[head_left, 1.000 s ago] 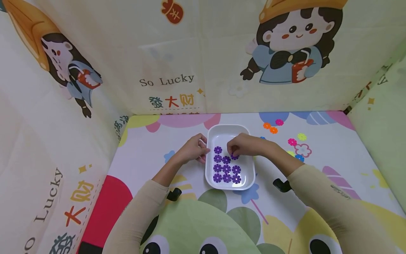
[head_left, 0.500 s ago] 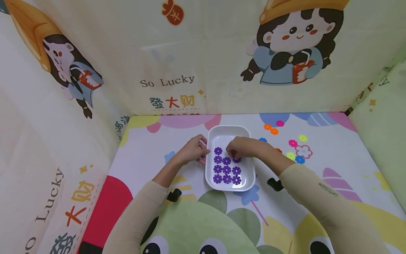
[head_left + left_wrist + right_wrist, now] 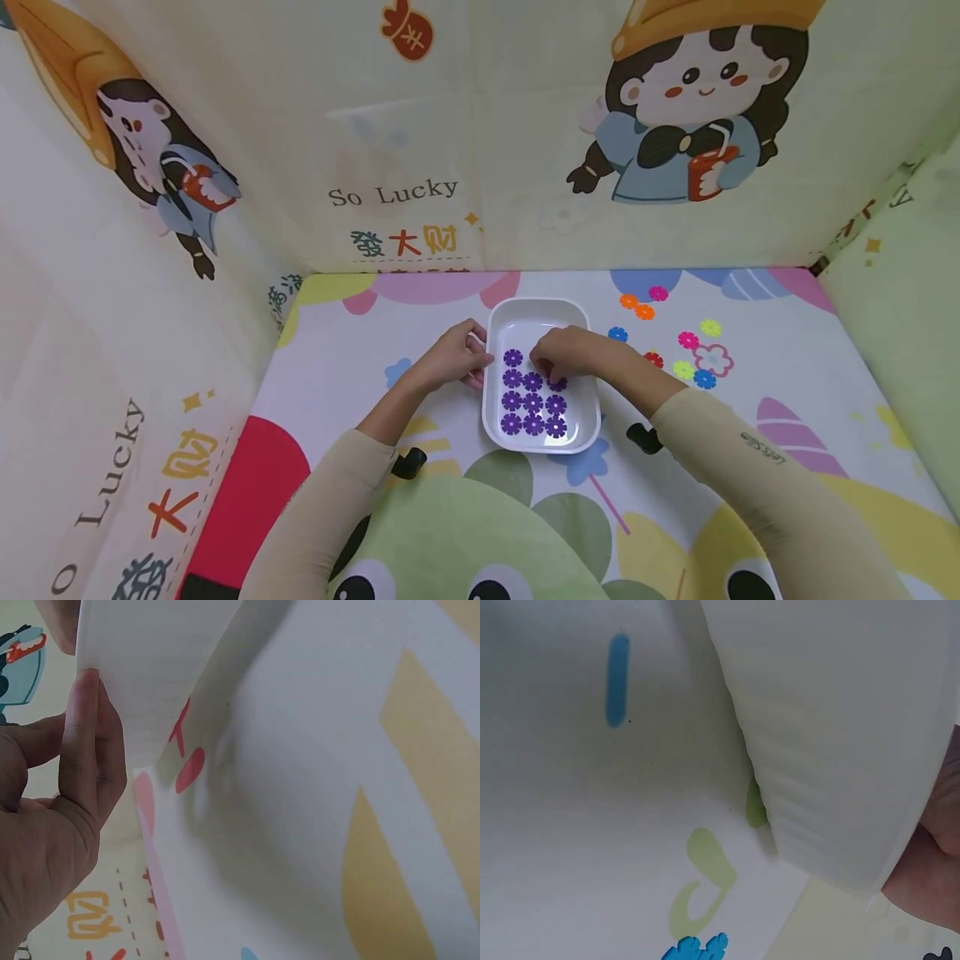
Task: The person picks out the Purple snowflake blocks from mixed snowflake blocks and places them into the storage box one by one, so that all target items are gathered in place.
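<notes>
A white tray (image 3: 577, 421) stands on the patterned cloth, with several purple flower-shaped pieces (image 3: 533, 402) laid in rows inside it. My left hand (image 3: 453, 354) grips the tray's left side, its fingers against the outer wall in the left wrist view. Over the tray's right half, my right hand (image 3: 572, 352) has its fingers curled down onto one purple flower-shaped piece (image 3: 557, 385) at the end of a row. That piece is partly hidden by the fingers. In the right wrist view the tray's wall covers most of the right hand (image 3: 922, 877).
Loose flower-shaped pieces lie right of the tray, among them orange ones (image 3: 644, 312), a blue one (image 3: 704, 380), a red one (image 3: 653, 359) and a pink one (image 3: 687, 340). Printed cloth walls (image 3: 405, 125) rise behind the table and at both sides.
My right hand has shifted slightly toward me, and the purple piece at its fingertips has moved nearer the row below. The left hand keeps its place on the tray.
</notes>
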The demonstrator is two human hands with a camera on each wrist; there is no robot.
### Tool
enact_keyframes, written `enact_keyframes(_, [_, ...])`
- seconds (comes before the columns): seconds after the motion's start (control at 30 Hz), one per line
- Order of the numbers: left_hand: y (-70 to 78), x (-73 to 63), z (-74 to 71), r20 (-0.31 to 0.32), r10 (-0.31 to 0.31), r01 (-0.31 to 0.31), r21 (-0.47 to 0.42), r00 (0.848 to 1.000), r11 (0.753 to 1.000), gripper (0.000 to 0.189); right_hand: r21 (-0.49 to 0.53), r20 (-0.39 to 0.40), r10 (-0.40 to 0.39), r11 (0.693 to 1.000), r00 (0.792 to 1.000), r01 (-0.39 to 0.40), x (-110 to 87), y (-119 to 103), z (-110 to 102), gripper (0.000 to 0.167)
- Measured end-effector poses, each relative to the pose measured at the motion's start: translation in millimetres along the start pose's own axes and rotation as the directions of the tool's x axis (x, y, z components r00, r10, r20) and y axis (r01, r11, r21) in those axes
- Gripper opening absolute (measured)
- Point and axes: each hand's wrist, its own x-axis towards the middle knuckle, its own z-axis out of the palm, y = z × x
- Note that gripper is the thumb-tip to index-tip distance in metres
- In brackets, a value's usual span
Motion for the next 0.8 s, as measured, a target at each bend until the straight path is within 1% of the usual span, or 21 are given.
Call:
enact_keyframes(0.17, [-0.6,1.2,0.8,0.0,0.004,-0.004,0.008,1.0,1.0,0.033,-0.006,-0.009,0.007,1.0,1.0,-0.007,-3.6,-1.8,-0.4,0.011])
enact_keyframes(0.27, [0.7,0.2,0.6,0.0,0.006,-0.006,0.011,1.0,1.0,0.033,-0.011,-0.013,-0.005,1.0,1.0,0.004,-4.2,-2.0,-2.3,0.011])
enact_keyframes(0.43, [3.3,-1.8,0.1,-0.005,0.005,-0.005,0.019,1.0,1.0,0.033,-0.028,-0.033,-0.04,0.999,0.999,0.039,-4.5,-0.5,-5.4,0.009])
enact_keyframes(0.5, [3.3,-1.7,0.2,-0.004,0.003,-0.003,0.018,1.0,1.0,0.033,-0.033,-0.05,-0.067,0.997,0.996,0.065,-6.6,0.4,-8.0,0.008])
enact_keyframes(0.57, [2.9,-1.5,0.5,-0.002,0.001,-0.001,0.016,1.0,1.0,0.033,-0.033,-0.079,-0.094,0.995,0.992,0.092,-10.3,1.7,-11.3,0.008])
enact_keyframes(0.67, [1.4,-0.6,1.3,-0.005,0.005,-0.005,0.006,1.0,1.0,0.033,-0.013,-0.146,-0.13,0.991,0.981,0.13,-18.4,6.1,-15.7,0.009])
enact_keyframes(0.8, [-2.1,-0.1,2.9,-0.009,0.006,-0.006,-0.01,1.0,1.0,0.035,0.043,-0.248,-0.138,0.987,0.959,0.154,-32.1,14.0,-18.2,0.014])
